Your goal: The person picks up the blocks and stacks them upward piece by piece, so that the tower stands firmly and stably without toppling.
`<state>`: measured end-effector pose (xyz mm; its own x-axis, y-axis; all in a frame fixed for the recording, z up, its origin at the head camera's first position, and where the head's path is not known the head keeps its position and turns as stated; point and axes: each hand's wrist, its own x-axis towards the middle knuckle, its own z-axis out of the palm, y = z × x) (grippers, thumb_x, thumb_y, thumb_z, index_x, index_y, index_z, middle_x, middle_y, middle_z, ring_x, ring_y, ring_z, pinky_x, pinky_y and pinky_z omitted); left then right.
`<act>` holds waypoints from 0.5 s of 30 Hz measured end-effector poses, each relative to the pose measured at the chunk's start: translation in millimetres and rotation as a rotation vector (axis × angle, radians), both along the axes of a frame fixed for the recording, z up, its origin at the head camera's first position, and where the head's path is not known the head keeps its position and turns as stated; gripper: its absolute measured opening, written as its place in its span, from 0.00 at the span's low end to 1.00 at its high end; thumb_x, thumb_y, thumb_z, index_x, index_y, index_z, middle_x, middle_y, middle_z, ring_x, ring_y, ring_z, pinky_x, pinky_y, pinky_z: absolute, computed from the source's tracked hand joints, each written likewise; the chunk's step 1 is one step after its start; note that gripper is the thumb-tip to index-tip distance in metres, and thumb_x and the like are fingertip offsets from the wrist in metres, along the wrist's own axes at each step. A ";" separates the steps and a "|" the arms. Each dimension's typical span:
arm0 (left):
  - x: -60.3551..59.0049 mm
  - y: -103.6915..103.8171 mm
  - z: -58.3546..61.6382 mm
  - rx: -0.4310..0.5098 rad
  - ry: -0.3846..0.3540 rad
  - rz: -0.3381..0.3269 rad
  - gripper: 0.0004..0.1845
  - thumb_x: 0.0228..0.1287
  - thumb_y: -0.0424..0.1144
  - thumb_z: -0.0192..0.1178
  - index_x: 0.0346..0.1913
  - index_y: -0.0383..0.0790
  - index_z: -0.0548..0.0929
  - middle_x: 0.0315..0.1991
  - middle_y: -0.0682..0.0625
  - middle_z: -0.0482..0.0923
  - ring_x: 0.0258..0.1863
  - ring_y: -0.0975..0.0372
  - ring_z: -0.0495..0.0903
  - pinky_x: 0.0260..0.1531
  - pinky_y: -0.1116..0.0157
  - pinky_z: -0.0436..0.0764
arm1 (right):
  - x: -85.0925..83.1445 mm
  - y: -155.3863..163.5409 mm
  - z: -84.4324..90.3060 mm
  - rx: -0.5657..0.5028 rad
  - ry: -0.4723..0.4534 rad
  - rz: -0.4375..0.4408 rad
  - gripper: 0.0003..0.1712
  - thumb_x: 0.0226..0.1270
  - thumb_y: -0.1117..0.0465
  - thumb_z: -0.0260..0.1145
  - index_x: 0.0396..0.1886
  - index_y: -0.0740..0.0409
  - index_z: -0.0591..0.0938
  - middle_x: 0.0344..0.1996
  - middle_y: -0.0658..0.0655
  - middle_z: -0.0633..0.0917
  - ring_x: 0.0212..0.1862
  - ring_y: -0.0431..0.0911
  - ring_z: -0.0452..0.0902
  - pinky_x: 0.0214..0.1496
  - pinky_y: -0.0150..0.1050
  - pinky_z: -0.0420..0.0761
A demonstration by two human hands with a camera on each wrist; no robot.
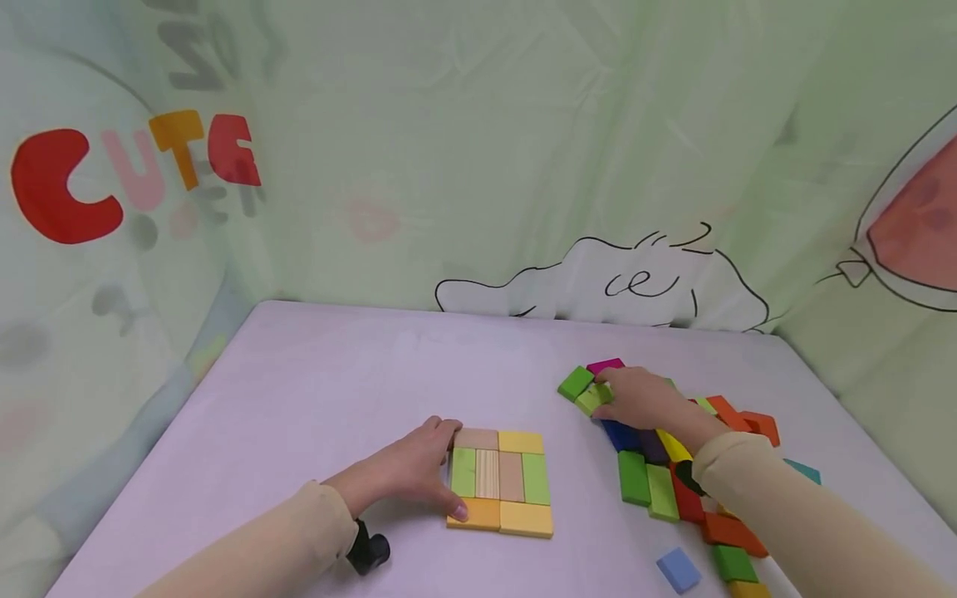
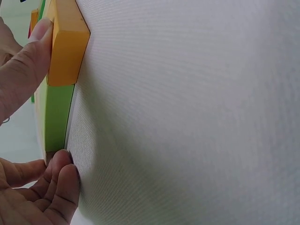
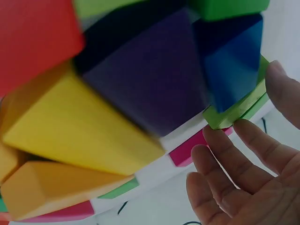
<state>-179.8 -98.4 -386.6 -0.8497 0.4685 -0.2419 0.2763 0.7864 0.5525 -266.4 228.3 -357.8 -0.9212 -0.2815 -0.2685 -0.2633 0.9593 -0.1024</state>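
A flat square of wooden blocks (image 1: 512, 477) in yellow, orange, light green, pinkish and striped wood lies on the table. My left hand (image 1: 411, 465) holds its left side. The thumb sits on the orange block (image 2: 69, 56) at the near corner, and the bent fingers touch the far left corner. To the right, my right hand (image 1: 646, 403) pinches a light green block (image 3: 234, 110) between thumb and fingers. That block is beside a green block (image 1: 576, 383), a magenta block (image 1: 604, 365) and a dark blue block (image 3: 234, 68).
A loose spread of coloured blocks covers the table's right side, including green (image 1: 634, 477), red (image 1: 686, 492) and orange-red (image 1: 734, 533) ones, partly hidden by my right forearm. A light blue block (image 1: 679, 571) lies apart near the front. A printed curtain (image 1: 486, 149) hangs behind the table (image 1: 359, 357).
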 end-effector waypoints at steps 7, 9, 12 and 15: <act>0.4 1.1 0.4 -0.014 0.004 0.010 0.60 0.41 0.54 0.84 0.74 0.31 0.64 0.62 0.39 0.72 0.56 0.53 0.76 0.66 0.51 0.79 | 10.8 -10.6 -6.1 0.023 0.074 0.059 0.33 0.60 0.50 0.78 0.58 0.64 0.80 0.49 0.64 0.86 0.48 0.55 0.81 0.55 0.57 0.86; 0.5 1.4 0.0 -0.023 0.012 0.012 0.60 0.41 0.54 0.84 0.74 0.31 0.65 0.63 0.40 0.72 0.60 0.52 0.74 0.67 0.49 0.77 | 16.8 -13.8 -7.6 0.024 0.096 0.076 0.31 0.59 0.52 0.79 0.57 0.64 0.81 0.48 0.63 0.87 0.47 0.55 0.81 0.54 0.58 0.85; 1.0 1.9 -0.3 -0.031 0.028 0.015 0.59 0.39 0.55 0.85 0.73 0.32 0.66 0.62 0.40 0.71 0.61 0.51 0.70 0.67 0.49 0.77 | 25.6 -19.5 -8.9 0.014 0.132 0.105 0.28 0.58 0.55 0.79 0.54 0.63 0.82 0.46 0.62 0.87 0.46 0.55 0.81 0.50 0.56 0.86; 1.6 2.2 -0.4 -0.036 0.043 0.018 0.59 0.39 0.55 0.85 0.73 0.32 0.67 0.64 0.40 0.69 0.61 0.51 0.68 0.66 0.49 0.78 | 31.7 -25.8 -8.6 0.001 0.143 0.120 0.25 0.57 0.57 0.80 0.52 0.63 0.84 0.44 0.61 0.88 0.45 0.55 0.81 0.49 0.53 0.86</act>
